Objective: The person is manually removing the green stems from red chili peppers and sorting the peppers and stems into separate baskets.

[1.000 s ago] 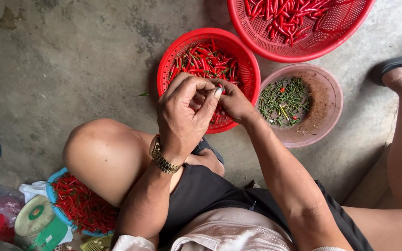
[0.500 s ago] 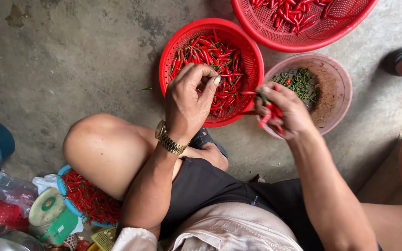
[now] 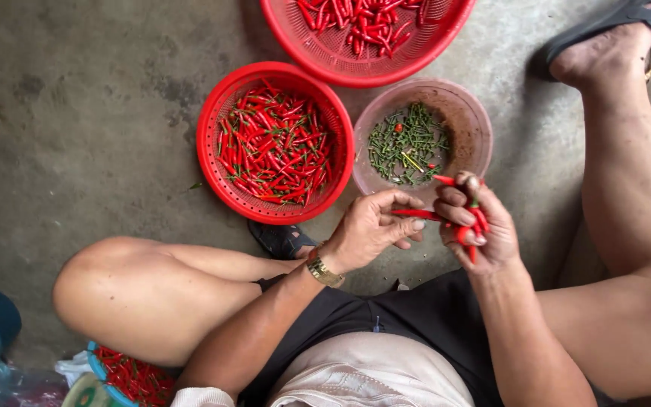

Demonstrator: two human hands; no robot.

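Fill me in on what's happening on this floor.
A person sits on the concrete floor sorting red chillies. The left hand pinches one chilli, and the right hand grips a small bunch. In front sit a red basket of chillies, a pinkish bowl of green stems, and another red basket beyond.

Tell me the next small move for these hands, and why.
Probably pinch the stem off the red chili held between the left hand and the right hand, then drop it in the pink bowl, which already holds green stems.
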